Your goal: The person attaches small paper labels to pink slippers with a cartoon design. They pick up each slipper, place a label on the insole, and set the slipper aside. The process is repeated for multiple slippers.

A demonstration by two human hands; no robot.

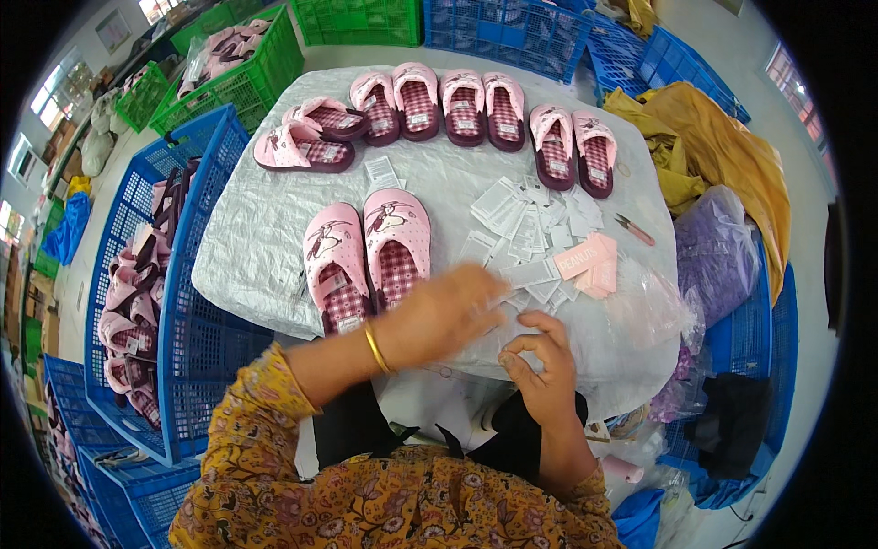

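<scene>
A pair of pink slippers with plaid insoles (397,261) lies on the table directly in front of me, toes pointing away. My left hand (439,311), below a gold bangle, reaches across the right slipper's heel toward the paper tags; its fingers are smeared by motion. Close to the table's near edge, my right hand (541,361) is closed, thumb and forefinger brought together; whatever they may hold is too small to make out. Just beyond both hands spreads a loose pile of white paper tags (526,220), with a small stack of pink cards (590,263) at its right.
More pink slippers (464,105) line the table's far side in pairs. Small orange-handled snippers (636,231) lie at right, near clear plastic bags (640,311). Blue crates (169,366) of slippers stand at left, green crates (265,78) behind; yellow cloth (713,137) hangs at right.
</scene>
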